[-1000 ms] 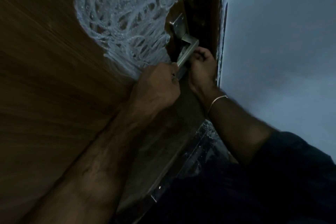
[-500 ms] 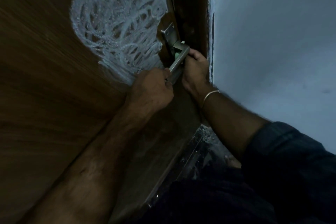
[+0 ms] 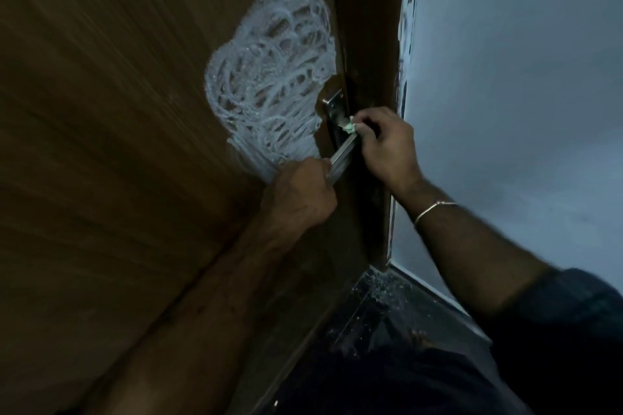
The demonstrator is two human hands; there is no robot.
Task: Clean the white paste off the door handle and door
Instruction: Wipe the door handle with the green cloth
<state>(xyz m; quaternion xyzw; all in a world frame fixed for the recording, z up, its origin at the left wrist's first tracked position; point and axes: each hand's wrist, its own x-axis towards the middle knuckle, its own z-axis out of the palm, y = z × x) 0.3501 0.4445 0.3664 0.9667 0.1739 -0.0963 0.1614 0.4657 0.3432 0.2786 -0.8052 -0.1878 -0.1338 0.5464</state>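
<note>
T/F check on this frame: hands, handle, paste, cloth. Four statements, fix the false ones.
1. The left hand grips the free end of the door handle. True.
2. The right hand is empty. False: it pinches a small pale cloth against the handle.
3. The white paste still covers a patch of the door. True.
4. The bracelet is on the left wrist. False: it is on the right wrist.

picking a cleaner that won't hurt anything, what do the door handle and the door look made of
Door handle: looks like metal with a brushed or satin silver finish; it catches a pale sheen along its squared lever, and its plate matches.
Door: looks like brown wood or a wood-look laminate, with fine parallel grain lines; which one cannot be told. The white paste lies on it in swirls.
</note>
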